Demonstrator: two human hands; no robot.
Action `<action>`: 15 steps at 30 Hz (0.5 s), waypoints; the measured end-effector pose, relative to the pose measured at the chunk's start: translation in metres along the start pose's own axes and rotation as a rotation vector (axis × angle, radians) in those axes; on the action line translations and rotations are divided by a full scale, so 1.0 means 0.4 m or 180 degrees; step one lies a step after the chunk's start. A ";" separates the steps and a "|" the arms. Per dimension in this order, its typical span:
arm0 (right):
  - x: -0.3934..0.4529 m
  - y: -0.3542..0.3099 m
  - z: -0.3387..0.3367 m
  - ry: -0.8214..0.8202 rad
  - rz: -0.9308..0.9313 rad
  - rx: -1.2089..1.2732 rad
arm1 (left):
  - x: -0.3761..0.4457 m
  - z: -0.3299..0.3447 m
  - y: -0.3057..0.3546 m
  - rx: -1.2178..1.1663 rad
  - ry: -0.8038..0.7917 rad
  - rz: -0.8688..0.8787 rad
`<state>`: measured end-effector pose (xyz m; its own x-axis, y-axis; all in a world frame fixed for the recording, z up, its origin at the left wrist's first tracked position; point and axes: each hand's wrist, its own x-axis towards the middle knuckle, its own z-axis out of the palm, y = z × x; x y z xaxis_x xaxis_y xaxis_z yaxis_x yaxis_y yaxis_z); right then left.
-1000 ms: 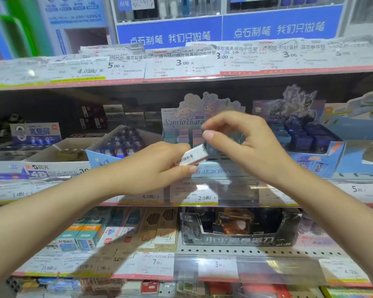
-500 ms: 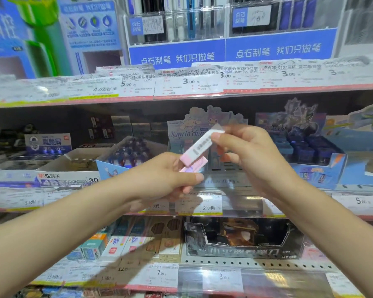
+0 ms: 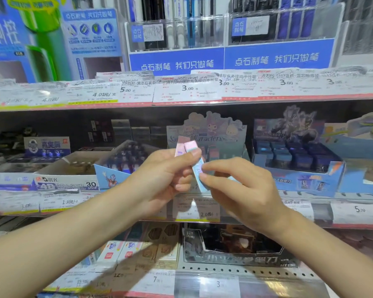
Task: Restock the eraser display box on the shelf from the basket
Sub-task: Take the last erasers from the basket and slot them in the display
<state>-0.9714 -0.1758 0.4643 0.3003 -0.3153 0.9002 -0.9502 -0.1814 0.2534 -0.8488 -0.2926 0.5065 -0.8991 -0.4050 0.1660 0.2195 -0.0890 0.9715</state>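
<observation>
The erasers (image 3: 191, 160) are pale pink at the top and light blue lower down, and the display box (image 3: 222, 134) behind them is pastel grey-blue with cartoon characters on its header. The neighbouring box (image 3: 310, 179) is blue with dark navy packs, and the banners (image 3: 276, 58) above are bright blue with white lettering. Shelf price tags (image 3: 187, 89) are white with red and yellow edging.

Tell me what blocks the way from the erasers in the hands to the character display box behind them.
Nothing visible does. The erasers, held by the left hand and right hand, are directly in front of the display box, whose front is partly hidden by the hands.
</observation>
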 end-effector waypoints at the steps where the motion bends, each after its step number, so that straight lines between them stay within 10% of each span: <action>1: 0.005 0.000 -0.005 -0.0074 0.0222 0.0189 | -0.001 -0.002 0.001 0.0237 0.0026 0.0126; 7: 0.069 -0.017 -0.033 -0.0728 0.2544 0.2542 | -0.007 0.004 0.013 0.0861 -0.0020 0.0284; 15: 0.098 0.019 -0.041 -0.0665 0.2573 0.2231 | 0.005 -0.011 0.007 0.0798 0.0017 0.0470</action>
<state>-0.9682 -0.1742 0.5073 -0.3206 -0.7202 0.6152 -0.6342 -0.3191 -0.7042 -0.8484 -0.2976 0.5090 -0.8623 -0.4017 0.3085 0.2467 0.1987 0.9485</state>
